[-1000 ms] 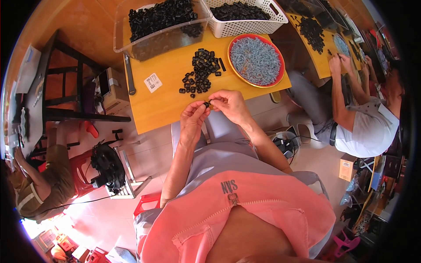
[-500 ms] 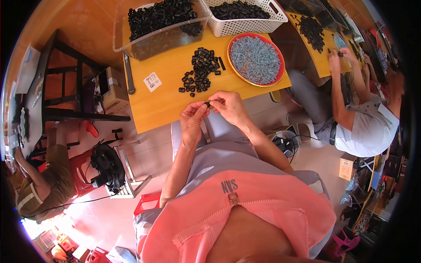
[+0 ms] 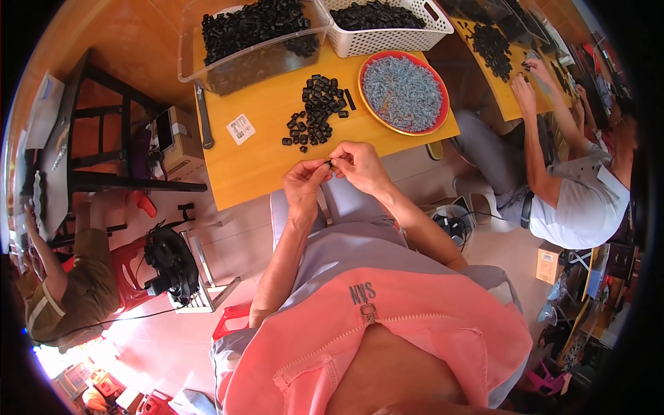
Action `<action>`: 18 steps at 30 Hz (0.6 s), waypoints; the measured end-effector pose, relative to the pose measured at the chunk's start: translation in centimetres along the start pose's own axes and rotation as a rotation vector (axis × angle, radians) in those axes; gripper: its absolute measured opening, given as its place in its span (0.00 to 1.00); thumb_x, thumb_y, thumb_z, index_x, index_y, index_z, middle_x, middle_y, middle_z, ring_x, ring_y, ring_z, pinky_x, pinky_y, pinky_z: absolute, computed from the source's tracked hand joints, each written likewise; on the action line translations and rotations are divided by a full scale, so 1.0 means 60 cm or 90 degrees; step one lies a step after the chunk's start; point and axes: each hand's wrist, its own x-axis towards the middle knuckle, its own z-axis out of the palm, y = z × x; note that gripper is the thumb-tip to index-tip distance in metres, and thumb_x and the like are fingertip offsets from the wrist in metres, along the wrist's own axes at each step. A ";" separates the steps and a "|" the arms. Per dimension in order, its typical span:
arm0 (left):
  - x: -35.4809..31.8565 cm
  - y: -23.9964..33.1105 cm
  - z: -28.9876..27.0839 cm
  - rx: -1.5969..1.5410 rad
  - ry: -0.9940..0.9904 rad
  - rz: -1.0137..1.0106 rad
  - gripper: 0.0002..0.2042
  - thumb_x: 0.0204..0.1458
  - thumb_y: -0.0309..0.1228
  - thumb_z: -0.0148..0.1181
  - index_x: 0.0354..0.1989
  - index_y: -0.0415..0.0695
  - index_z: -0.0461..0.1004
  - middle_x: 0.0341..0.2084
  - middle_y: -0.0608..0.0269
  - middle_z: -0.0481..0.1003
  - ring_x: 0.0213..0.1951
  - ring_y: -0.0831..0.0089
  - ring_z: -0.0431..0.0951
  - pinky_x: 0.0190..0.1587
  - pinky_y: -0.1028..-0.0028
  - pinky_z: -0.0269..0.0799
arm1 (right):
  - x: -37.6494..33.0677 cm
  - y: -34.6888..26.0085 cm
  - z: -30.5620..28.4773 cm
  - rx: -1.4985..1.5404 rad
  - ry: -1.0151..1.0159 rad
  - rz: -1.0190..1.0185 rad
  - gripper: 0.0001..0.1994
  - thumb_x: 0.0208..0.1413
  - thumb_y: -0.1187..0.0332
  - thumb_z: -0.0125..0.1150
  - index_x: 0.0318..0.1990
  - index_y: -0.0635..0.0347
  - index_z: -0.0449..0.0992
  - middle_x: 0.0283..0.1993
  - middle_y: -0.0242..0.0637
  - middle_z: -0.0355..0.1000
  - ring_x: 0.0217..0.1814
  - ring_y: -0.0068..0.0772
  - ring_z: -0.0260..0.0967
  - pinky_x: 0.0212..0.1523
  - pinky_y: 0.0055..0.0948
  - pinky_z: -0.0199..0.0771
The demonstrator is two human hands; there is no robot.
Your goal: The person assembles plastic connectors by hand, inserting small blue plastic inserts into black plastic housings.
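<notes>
At the near edge of the table, my left hand (image 3: pixel 302 183) pinches a small black plastic piece (image 3: pixel 329 164) between thumb and fingertips. The fingertips of my right hand (image 3: pixel 361 167) are closed on the same piece from the other side. Most of it is hidden by my fingers. Just beyond my hands lies a loose pile of short black cylindrical pieces (image 3: pixel 319 104), with a black stick (image 3: pixel 350 100) at its right. A red round tray with a yellow rim (image 3: pixel 444 114), farther right, is full of small bluish-grey parts (image 3: pixel 402 93).
Behind the pile stand a clear bin (image 3: pixel 242 72) and a white perforated basket (image 3: pixel 373 43), both holding black pieces. On the table (image 3: pixel 242 173) lie a white label (image 3: pixel 241 129) and a dark long-handled tool (image 3: pixel 203 117). Co-workers sit at right (image 3: pixel 581 200) and left (image 3: pixel 76 277).
My hands stay in nearly the same place, and less of the black piece shows between them. The right co-worker's hands have moved apart; the left co-worker's arm has shifted.
</notes>
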 end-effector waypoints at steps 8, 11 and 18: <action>0.005 -0.001 0.006 0.006 0.000 0.014 0.04 0.45 0.19 0.58 0.31 0.34 0.73 0.25 0.60 0.75 0.26 0.77 0.75 0.33 0.79 0.73 | 0.009 0.024 -0.001 -0.087 0.021 -0.079 0.02 0.43 0.80 0.54 0.26 0.69 0.71 0.20 0.44 0.70 0.21 0.31 0.69 0.24 0.28 0.67; 0.007 0.006 0.016 0.037 0.015 0.019 0.03 0.45 0.19 0.57 0.30 0.34 0.73 0.25 0.59 0.75 0.26 0.76 0.75 0.32 0.79 0.73 | 0.010 0.020 -0.002 -0.055 0.034 -0.063 0.02 0.42 0.80 0.53 0.25 0.69 0.71 0.21 0.44 0.70 0.23 0.33 0.70 0.25 0.29 0.68; 0.014 -0.019 0.020 -0.002 0.061 0.061 0.03 0.45 0.18 0.57 0.29 0.33 0.72 0.25 0.59 0.75 0.26 0.75 0.75 0.33 0.78 0.72 | -0.013 0.016 0.018 -0.188 0.114 -0.172 0.08 0.39 0.80 0.55 0.31 0.66 0.70 0.27 0.44 0.68 0.27 0.41 0.70 0.27 0.33 0.70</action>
